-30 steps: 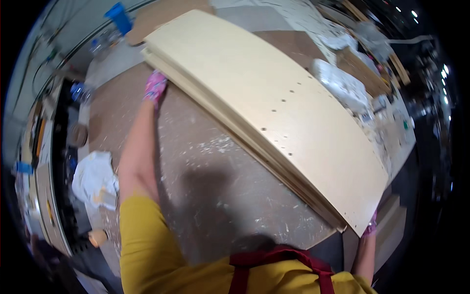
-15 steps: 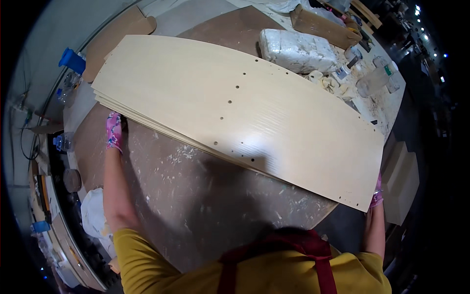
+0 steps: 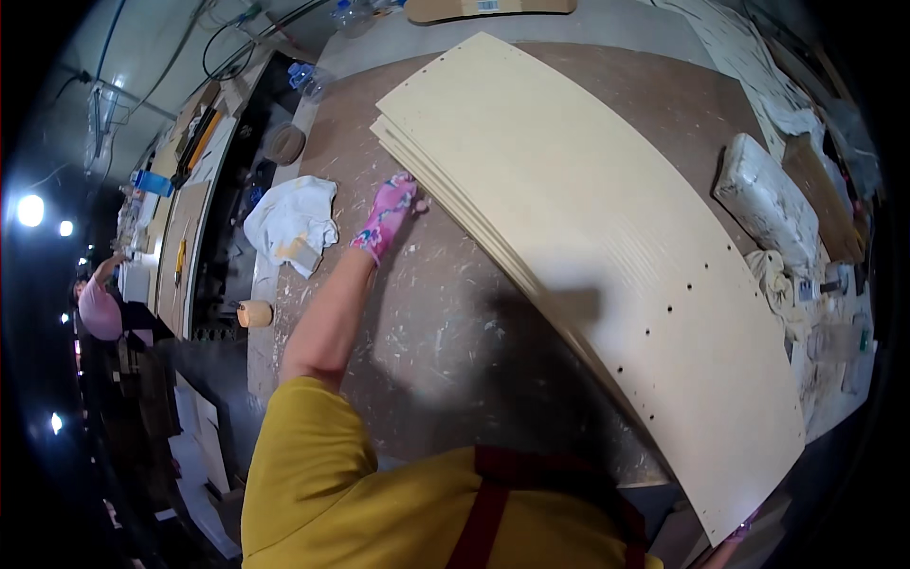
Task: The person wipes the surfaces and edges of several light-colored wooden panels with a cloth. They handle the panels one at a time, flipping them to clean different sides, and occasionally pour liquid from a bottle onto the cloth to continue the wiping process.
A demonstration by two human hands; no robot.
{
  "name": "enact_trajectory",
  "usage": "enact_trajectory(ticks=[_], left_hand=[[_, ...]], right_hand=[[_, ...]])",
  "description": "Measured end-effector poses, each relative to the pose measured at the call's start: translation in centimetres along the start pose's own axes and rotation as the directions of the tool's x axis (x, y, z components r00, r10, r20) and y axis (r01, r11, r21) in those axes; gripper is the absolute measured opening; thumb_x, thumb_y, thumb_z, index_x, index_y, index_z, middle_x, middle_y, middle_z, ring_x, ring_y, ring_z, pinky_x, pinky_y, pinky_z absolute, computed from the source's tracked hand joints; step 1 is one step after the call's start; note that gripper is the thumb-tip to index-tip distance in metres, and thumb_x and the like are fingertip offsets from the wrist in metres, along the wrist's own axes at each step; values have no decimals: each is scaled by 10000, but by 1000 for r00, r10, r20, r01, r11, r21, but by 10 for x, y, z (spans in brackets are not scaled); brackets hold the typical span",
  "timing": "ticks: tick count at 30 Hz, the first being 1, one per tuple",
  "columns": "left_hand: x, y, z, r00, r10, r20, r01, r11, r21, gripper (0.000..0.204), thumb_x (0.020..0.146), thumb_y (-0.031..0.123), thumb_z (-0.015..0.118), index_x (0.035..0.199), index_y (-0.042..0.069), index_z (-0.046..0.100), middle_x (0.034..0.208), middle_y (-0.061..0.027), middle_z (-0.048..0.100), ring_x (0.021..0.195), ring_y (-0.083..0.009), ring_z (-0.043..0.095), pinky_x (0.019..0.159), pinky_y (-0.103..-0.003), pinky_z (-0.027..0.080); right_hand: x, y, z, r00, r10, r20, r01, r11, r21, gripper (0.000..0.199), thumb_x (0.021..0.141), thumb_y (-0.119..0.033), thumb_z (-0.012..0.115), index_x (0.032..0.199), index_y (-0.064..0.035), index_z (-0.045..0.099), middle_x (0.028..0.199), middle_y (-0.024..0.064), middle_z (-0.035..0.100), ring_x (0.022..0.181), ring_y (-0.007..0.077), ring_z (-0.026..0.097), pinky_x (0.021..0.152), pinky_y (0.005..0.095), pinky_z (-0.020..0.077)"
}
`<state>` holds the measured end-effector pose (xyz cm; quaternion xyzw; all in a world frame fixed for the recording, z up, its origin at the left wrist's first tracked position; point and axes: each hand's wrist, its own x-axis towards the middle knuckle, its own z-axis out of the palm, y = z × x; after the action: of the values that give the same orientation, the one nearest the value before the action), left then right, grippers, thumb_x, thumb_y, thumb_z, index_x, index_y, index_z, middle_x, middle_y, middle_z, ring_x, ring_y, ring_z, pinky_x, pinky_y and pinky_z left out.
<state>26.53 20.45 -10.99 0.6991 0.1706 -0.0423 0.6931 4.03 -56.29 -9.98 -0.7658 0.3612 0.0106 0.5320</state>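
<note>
Worktop (image 3: 427,313) is looking like scuffed brown board, smeared with pale glue or paint, sitting in a dim workshop with a cluttered bench running along behind the left hand (image 3: 387,216). That hand, in a pink patterned glove, is lying fingers out against the near edge of the stack of pale plywood sheets (image 3: 588,237), not gripping anything. The stack is stretching away to its right, taking up most of the worktop. The right hand (image 3: 735,536) is barely peeking in at the far corner of the sheets, so I can't tell its grip. A white rag (image 3: 292,223) is lying just left of the left hand. Bare worktop is sitting open below it.
</note>
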Motion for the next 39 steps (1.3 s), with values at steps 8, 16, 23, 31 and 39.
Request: enact_trajectory(ticks=[8,16,23,31,39], left_hand=[[57,54,-100,993,15,-113,-56,930,-364,540,941,352,470,1263,-78,421,1169,-175,584,1049,-258,592,908,-337,478],[116,122,-33,898,254,359,-429,683,591,616,966,453,416,1400,20,354,1421,-108,388,1267,-186,413,1019,-323,373],[142,106,-37,860,275,431,-511,437,741,607,969,442,414,1400,19,353,1424,-108,384,1270,-185,409,1024,-323,367],[163,85,-47,891,280,357,-450,453,770,596,973,430,411,1400,18,353,1426,-108,380,1274,-184,404,1029,-324,359],[150,62,-81,932,257,256,-355,503,788,585,977,418,409,1400,17,352,1429,-107,376,1277,-182,399,1035,-325,352]], right_hand=[[10,-11,-7,1000,10,-16,-12,991,-132,358,923,-381,472,1085,-81,580,1024,64,618,923,191,600,772,328,490],[-4,0,-16,996,38,-83,-54,979,-198,355,923,-380,475,1076,-79,583,1016,65,620,920,190,600,770,328,490],[-27,-38,-26,992,98,-74,-113,962,-250,353,922,-379,478,1069,-77,587,1009,65,622,917,189,601,768,327,490],[-49,-44,-27,975,184,-123,-207,954,-219,351,922,-378,481,1060,-74,590,1001,65,624,914,187,601,767,327,490],[-50,-45,-33,976,188,-110,-209,952,-222,350,921,-377,485,1051,-72,594,993,66,626,911,186,602,765,327,489]])
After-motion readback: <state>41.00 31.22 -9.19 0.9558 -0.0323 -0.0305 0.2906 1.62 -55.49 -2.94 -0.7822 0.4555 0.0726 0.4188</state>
